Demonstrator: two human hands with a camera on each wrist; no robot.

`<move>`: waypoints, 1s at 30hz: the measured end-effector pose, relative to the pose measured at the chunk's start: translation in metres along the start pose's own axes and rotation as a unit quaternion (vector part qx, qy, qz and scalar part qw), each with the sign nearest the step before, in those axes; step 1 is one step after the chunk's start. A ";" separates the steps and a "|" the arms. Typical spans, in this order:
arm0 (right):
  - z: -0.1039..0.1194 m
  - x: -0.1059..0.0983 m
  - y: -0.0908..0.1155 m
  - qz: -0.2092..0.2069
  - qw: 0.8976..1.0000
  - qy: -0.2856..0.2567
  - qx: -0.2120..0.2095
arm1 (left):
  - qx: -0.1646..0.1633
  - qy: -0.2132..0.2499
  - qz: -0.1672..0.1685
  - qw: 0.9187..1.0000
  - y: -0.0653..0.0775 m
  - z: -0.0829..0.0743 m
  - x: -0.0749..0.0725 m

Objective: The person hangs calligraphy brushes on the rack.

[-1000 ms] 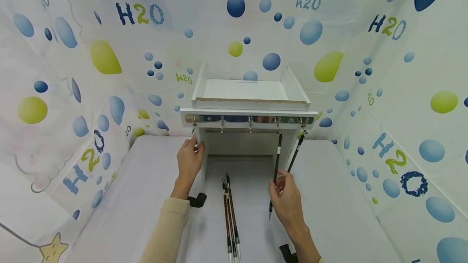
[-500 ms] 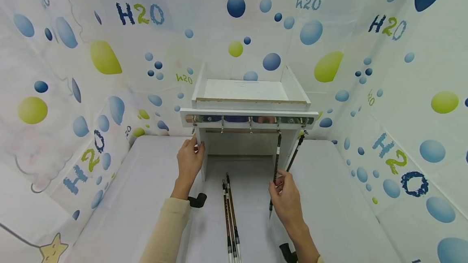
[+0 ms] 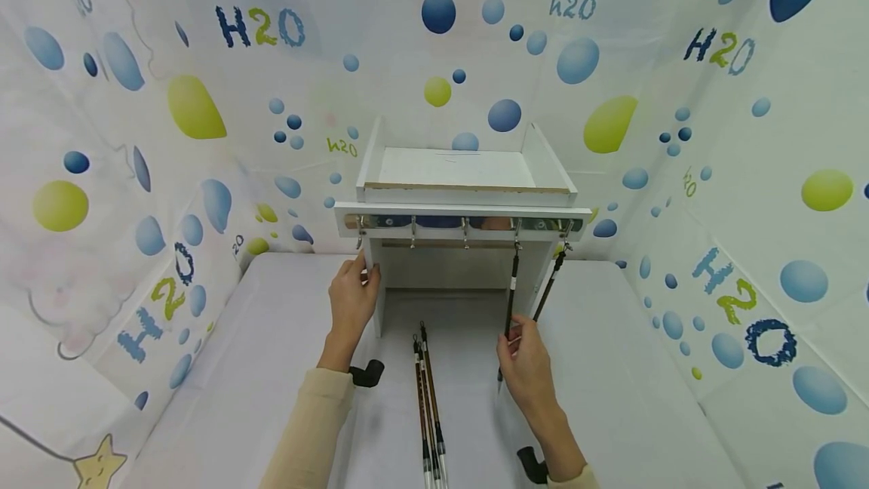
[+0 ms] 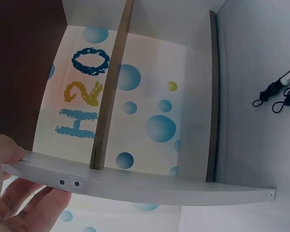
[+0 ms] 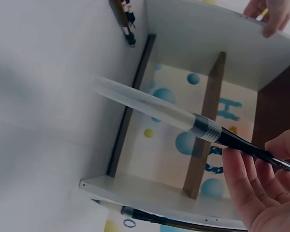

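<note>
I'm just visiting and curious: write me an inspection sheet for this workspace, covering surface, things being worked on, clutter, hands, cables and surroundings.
Surface: white tabletop, bearing a white stand with a row of hooks.
Job's things: one dark brush hangs from the rightmost hook; the held brush reaches up to the next hook, but whether it hangs there is too small to tell; loose brushes lie together on the tabletop.
Clutter: nothing seen.
Hands: left hand grips the stand's left side; right hand holds a brush.
Cables: nothing seen.
Surroundings: white backdrop with printed bubbles and "H2O" lettering.
</note>
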State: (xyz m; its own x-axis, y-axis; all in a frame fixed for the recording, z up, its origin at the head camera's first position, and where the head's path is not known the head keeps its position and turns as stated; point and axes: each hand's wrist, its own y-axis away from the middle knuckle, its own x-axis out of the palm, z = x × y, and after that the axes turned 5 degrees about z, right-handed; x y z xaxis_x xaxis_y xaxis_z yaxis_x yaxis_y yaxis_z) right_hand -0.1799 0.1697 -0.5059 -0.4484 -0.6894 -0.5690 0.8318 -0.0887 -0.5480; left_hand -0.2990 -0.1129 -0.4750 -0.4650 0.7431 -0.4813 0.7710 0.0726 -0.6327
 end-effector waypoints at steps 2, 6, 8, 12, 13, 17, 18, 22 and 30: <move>-0.002 0.002 -0.001 0.001 1.000 0.003 -0.002 | 0.001 0.000 0.000 1.000 0.000 0.000 0.000; -0.005 0.005 -0.004 0.001 1.000 0.010 -0.007 | 0.004 0.000 -0.001 1.000 0.000 0.000 0.000; -0.007 0.007 -0.005 0.002 1.000 0.016 -0.009 | 0.004 0.001 -0.001 1.000 0.000 0.000 0.000; -0.011 0.010 -0.009 0.008 1.000 0.027 -0.009 | 0.004 0.002 0.000 1.000 0.000 -0.001 0.000; -0.012 0.011 -0.010 0.010 0.999 0.030 -0.010 | 0.004 0.002 0.000 1.000 0.000 -0.001 0.000; -0.018 0.014 -0.014 0.013 0.999 0.043 -0.022 | 0.006 0.003 -0.002 1.000 0.000 -0.002 -0.001; -0.019 0.015 -0.015 0.014 0.999 0.045 -0.024 | 0.007 0.003 -0.002 1.000 0.000 -0.002 -0.001; -0.023 0.018 -0.020 0.019 0.998 0.046 -0.023 | 0.006 0.003 -0.002 1.000 0.000 -0.002 -0.001; -0.030 0.023 -0.029 0.020 0.999 0.043 -0.022 | 0.005 0.004 0.000 1.000 0.000 -0.001 -0.001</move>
State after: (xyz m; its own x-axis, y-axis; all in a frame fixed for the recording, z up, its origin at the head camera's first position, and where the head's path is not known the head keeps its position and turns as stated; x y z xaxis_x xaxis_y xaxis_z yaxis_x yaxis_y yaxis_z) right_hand -0.2245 0.1782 -0.5216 -0.4436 -0.6277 -0.6397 0.8348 -0.0297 -0.5498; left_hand -0.2981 -0.1128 -0.4742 -0.4618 0.7482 -0.4765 0.7664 0.0662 -0.6389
